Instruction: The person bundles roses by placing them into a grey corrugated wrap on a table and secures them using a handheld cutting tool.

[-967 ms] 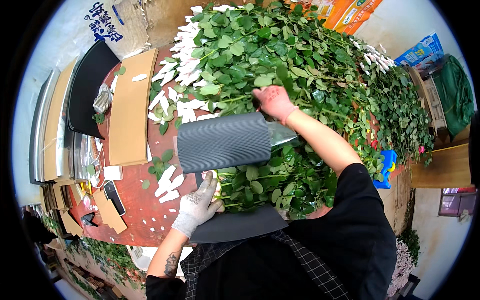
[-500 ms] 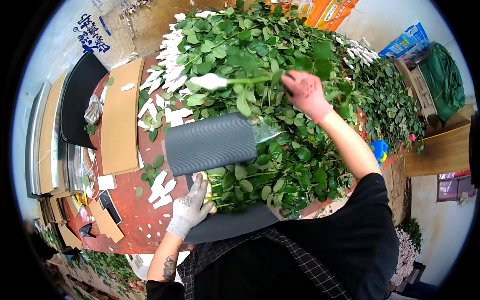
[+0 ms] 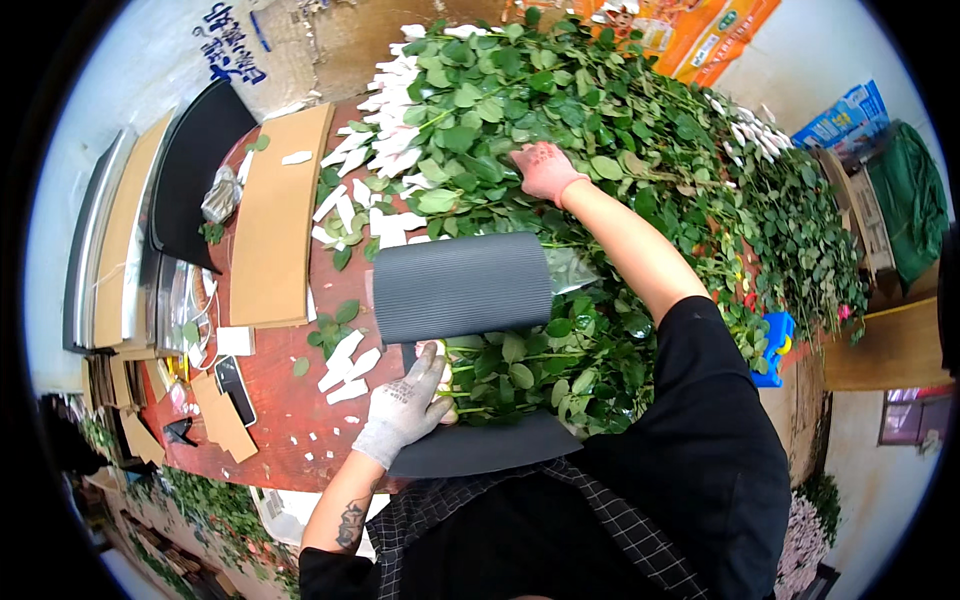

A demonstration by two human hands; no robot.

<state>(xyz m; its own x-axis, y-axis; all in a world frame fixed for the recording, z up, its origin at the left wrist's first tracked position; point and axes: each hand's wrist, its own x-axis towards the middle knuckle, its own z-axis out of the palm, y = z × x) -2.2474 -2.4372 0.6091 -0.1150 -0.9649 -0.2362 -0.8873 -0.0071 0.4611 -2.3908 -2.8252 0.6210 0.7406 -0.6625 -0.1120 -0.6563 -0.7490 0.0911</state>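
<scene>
My left hand (image 3: pixel 405 405), in a greyish-white glove, is closed around the edge of several pale rose heads (image 3: pixel 447 375), which lie on a dark flexible sheet (image 3: pixel 490 447). Their leafy stems point right. A ribbed dark grey sheet (image 3: pixel 462 287) covers the part just beyond them. My right hand (image 3: pixel 545 172), in a pink glove, reaches into the big pile of leafy rose stems (image 3: pixel 520 110). Its fingers look curled, and leaves hide what they may hold. White-sleeved blooms (image 3: pixel 395 110) line the left side of that pile.
Flat cardboard (image 3: pixel 278 220) lies on the red table (image 3: pixel 275 390), with loose white sleeves (image 3: pixel 350 368) nearby. A phone (image 3: pixel 236 390) is at the left. Another pile of stems (image 3: pixel 800 215) and a blue tool (image 3: pixel 773 350) are at the right.
My right hand has moved left and slightly down into the pile; the white-sleeved rose it held up no longer shows in it. My left hand stays at the rose heads; the view has shifted.
</scene>
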